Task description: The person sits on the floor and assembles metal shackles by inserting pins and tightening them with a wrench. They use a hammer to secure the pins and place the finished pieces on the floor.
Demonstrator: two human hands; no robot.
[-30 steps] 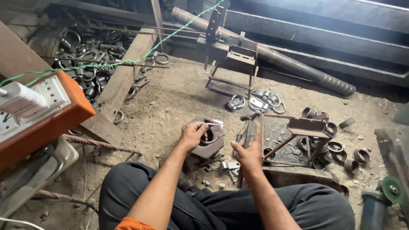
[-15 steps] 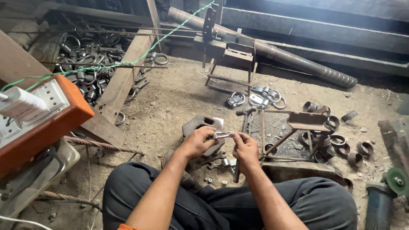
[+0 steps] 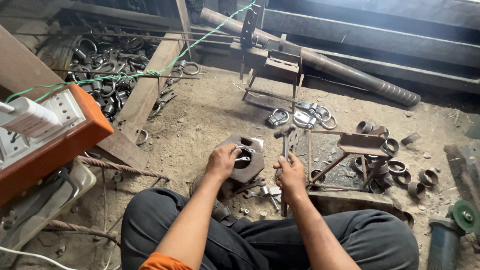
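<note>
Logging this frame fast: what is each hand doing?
Left hand: fingers closed on a small metal piece atop the plate.
Right hand: closed around a hammer.

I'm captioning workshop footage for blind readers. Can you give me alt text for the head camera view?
A seated person's left hand steadies a small metal ring piece on a thick holed steel block, while the right hand holds a hammer upright beside it. Loose metal rings and a small metal stand lie on the dirt floor.

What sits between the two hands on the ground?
In the head view, the left hand and right hand flank a rusty hexagonal steel plate; the right grips a hammer.
</note>
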